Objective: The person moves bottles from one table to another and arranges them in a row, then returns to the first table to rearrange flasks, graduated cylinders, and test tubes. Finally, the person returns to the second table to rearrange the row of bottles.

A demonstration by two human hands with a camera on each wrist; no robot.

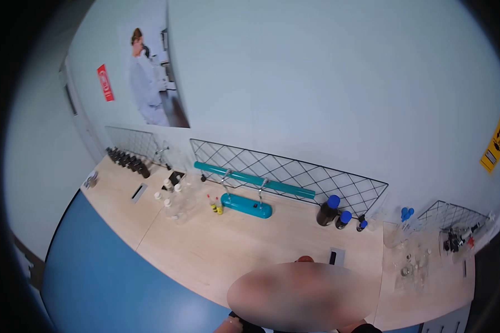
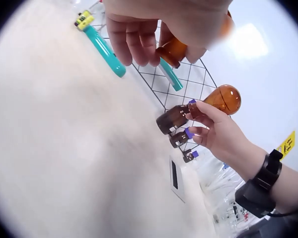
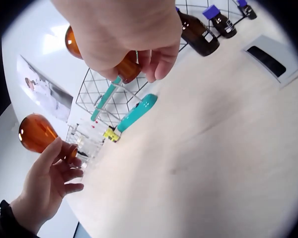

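Head view: both hands sit behind a blurred patch at bottom centre, so I read them off the wrist cams. L to R along the worktop [image 1: 222,250]:
- a row of small dark bottles [image 1: 129,161] by the wall
- clear bottles [image 1: 175,200]
- teal stand [image 1: 246,206] w/ a teal bar, in front of the wire grid [image 1: 316,180]
- brown blue-capped bottles [image 1: 326,213]
- clear glassware [image 1: 414,266] at far R

Right wrist cam: left hand [image 3: 42,188] has its fingers clamped on the neck of an amber round flask [image 3: 36,133], thumb on one side and fingers curled on the other. Bulb is up. The flask is in the air over the worktop and touches nothing else.

Left wrist cam: right hand [image 2: 221,139] has much the same grip, fingers pinched on the neck of a second amber flask [image 2: 224,99], bulb up. It's also in the air, w/ the brown bottles behind it by the grid.

The two flasks are apart, not touching. I can't tell if either has anything inside.
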